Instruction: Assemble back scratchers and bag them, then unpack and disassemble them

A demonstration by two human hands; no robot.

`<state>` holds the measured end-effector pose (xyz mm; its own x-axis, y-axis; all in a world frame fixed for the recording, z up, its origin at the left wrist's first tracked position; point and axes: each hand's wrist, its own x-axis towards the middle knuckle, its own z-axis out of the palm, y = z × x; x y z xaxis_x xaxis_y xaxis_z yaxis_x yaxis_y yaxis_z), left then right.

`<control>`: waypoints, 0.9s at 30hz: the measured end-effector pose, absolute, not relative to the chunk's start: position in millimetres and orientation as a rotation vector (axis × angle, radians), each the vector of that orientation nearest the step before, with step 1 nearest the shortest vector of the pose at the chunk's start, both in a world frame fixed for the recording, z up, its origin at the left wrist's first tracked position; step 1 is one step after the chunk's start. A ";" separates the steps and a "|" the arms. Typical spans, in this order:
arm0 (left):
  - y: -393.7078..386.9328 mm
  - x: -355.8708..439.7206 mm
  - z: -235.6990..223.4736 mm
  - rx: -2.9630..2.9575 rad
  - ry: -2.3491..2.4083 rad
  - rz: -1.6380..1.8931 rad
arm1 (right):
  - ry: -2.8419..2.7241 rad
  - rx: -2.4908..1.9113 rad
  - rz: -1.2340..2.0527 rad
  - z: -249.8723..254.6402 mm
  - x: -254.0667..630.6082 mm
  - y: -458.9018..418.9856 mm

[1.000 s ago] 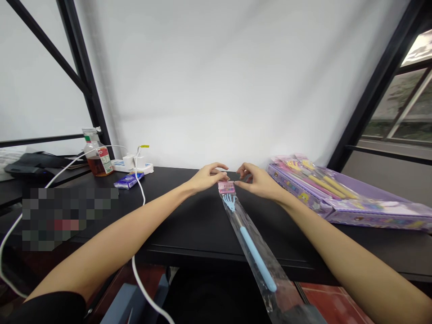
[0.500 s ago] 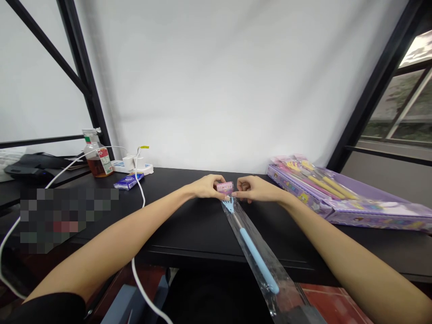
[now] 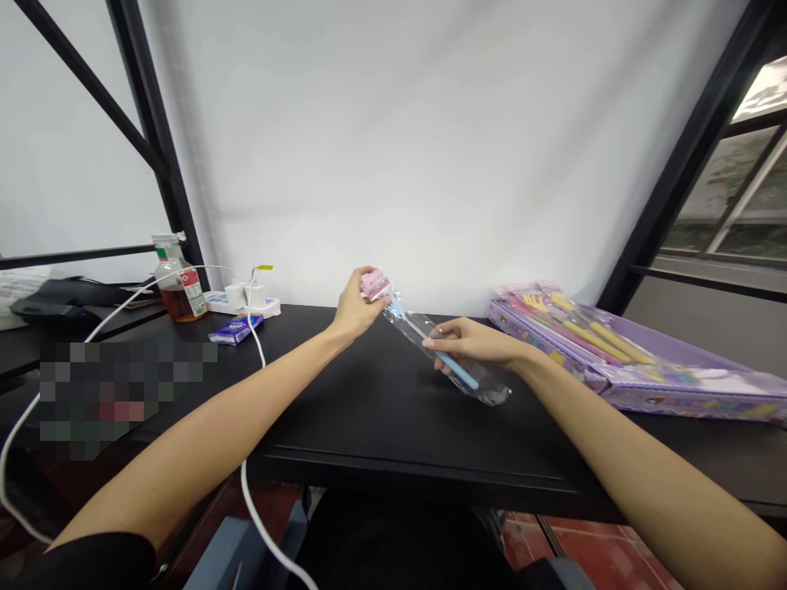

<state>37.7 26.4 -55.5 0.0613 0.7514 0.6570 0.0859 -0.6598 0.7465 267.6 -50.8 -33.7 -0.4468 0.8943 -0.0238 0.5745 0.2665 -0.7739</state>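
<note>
Aslant above the black desk (image 3: 369, 410), the bagged blue fork (image 3: 458, 370) lay between both hands — the left hand (image 3: 358, 305) pinched its pink header, fingers nearly closed; the right hand (image 3: 466, 340) gripped its handle — thumb on top.

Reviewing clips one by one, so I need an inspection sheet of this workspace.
Surface: black tabletop.
Things: light-blue back scratcher in clear bag with pink header card.
Hands: left hand holds card end; right hand grips bag partway along.
Clutter: labelled bottle, purple packet, left; purple box with bagged scratchers, right.
Cables: white cable hangs over front edge; power strip.
Surroundings: white wall, black frame, window.
</note>
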 end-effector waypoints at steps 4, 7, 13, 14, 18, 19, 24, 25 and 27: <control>28.1 32.8 -53.3 1.716 0.890 1.731 | -2.141 -1.301 0.923 -32.7 268.1 -50.6; 22.1 35.1 -52.7 1.619 0.797 1.650 | -2.195 -1.291 0.814 -33.7 269.8 -48.2; 6.4 45.5 -50.2 1.361 0.633 1.513 | -2.205 -1.274 0.540 -32.2 276.5 -42.8; 3.6 47.5 -49.3 1.312 0.600 1.506 | -2.191 -1.281 0.481 -30.5 278.1 -42.7; -4.0 55.9 -44.7 1.291 0.619 1.514 | -2.090 -1.255 0.376 -21.5 287.1 -45.6; -4.1 58.4 -43.4 1.349 0.685 1.513 | -2.068 -1.237 0.362 -19.0 290.3 -46.3; 5.4 80.8 -37.9 1.692 1.055 1.266 | -1.991 -1.295 0.148 -4.5 319.4 -47.9; 6.8 87.9 -37.3 1.781 1.129 1.178 | -1.964 -1.309 0.132 -1.5 328.5 -48.7; 6.5 104.5 -37.4 2.106 1.247 1.007 | -1.886 -1.320 0.161 3.9 350.0 -51.6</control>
